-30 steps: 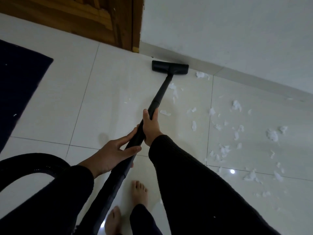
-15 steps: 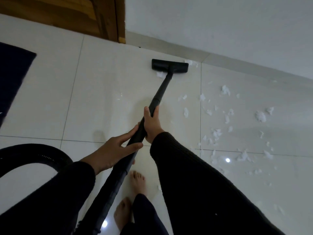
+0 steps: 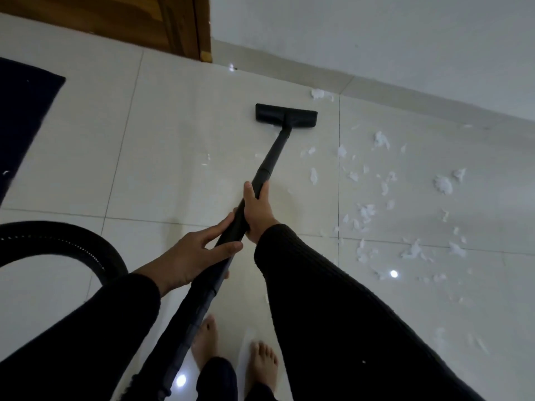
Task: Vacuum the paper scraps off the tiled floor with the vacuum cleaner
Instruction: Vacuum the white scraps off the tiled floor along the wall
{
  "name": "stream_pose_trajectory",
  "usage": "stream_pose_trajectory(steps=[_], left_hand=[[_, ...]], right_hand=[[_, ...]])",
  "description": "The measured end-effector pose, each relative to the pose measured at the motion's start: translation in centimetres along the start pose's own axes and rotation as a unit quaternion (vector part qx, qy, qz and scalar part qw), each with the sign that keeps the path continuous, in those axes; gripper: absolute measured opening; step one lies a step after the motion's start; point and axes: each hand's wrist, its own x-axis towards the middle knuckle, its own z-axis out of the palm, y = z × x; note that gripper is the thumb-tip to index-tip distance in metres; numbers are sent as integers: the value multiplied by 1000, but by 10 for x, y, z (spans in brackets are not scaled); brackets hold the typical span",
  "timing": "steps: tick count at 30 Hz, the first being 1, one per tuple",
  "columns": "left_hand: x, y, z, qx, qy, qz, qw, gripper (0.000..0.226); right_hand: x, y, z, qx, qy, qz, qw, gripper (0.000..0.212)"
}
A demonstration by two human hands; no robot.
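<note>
A black vacuum wand (image 3: 270, 157) runs from my hands to a flat black floor head (image 3: 286, 116) resting on the white tiled floor (image 3: 162, 157), a short way off the skirting. My right hand (image 3: 257, 211) grips the wand higher up; my left hand (image 3: 194, 254) holds it lower down, fingers wrapped over it. Several white paper scraps (image 3: 366, 211) lie scattered to the right of the wand, with one clump (image 3: 320, 94) by the wall beyond the head. The black ribbed hose (image 3: 78, 243) arcs at the left.
A wooden door and frame (image 3: 185, 27) stand at the top left, next to a white wall (image 3: 376, 36) with a skirting. A dark mat (image 3: 23, 117) lies on the left. My bare feet (image 3: 234, 351) stand below the wand.
The floor head has come back from the skirting towards me, and the scraps that lay just behind it are gone. Both hands keep their hold on the wand. My feet have shifted.
</note>
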Motion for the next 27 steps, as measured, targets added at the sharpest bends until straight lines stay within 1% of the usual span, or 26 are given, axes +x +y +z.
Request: stream_pose_trajectory(steps=[7,9,13,18,27], left_hand=[[-24,-14,41,-10,9,-8,1000,64],[-30,-15,49,0,16,-7,1000,63],[-40,-16,62,10,32,-12,999,61],[-55,-17,87,9,50,-14,999,60],[-83,-47,109,1,53,-29,998,60]], right_hand=[[-24,28,-28,-1,-19,9,1000,65],[-30,33,-35,14,-27,15,999,65],[-38,35,-43,15,-36,6,999,60],[-49,43,-57,3,-52,17,998,67],[-78,80,-69,-11,-56,37,998,66]])
